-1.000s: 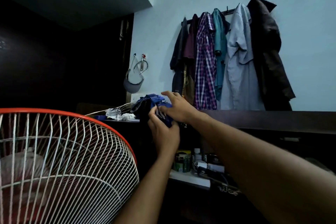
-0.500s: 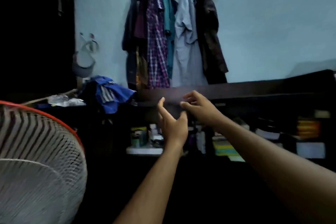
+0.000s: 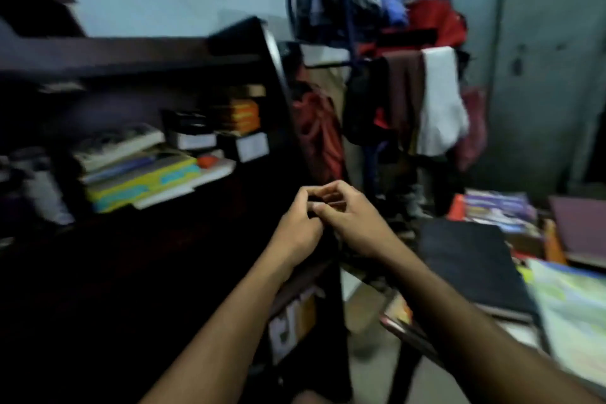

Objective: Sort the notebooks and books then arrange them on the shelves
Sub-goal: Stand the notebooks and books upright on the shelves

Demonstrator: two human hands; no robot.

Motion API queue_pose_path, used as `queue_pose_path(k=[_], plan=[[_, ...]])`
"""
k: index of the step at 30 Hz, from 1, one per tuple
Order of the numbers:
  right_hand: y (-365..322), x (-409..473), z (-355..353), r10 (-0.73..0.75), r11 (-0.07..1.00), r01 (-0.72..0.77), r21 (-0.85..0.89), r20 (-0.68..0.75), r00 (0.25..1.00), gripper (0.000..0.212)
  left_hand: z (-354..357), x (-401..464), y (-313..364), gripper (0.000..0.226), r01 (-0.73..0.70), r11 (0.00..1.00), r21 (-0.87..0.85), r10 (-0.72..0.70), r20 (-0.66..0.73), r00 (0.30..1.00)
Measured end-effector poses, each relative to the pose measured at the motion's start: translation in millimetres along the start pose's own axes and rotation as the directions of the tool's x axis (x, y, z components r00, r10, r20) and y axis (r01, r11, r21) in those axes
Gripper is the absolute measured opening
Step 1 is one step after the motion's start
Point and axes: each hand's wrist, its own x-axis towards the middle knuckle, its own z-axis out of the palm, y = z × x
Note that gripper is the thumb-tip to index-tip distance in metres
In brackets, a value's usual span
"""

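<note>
Your view has swung right in the last second: the hung shirts and the fan are gone, and the dark shelf (image 3: pixel 137 59) with its books now sits to the left of your hands. Your left hand (image 3: pixel 296 226) and right hand (image 3: pixel 352 223) have let go of the blue cloth they gripped a second ago and meet in front of you, fingers curled and touching each other. The blur hides whether anything small is pinched between them; they seem to hold nothing. A stack of books (image 3: pixel 144 170) lies flat on the shelf up and to the left of your left hand. A black notebook (image 3: pixel 472 266) and colourful books (image 3: pixel 498 208) lie on the tabletop (image 3: pixel 413 334) just right of your right hand. I judge the clutter step finished and sorting about to start; the right-hand pile is nearest.
</note>
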Motion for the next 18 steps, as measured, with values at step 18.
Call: queue_pose_path(k=[18], plan=[[60, -201, -195, 0.278, 0.852, -0.322, -0.412, -0.164, 0.946, 0.053, 212, -85, 58, 0.073, -0.173, 0.846, 0.505, 0.028, 0.281, 0.959]])
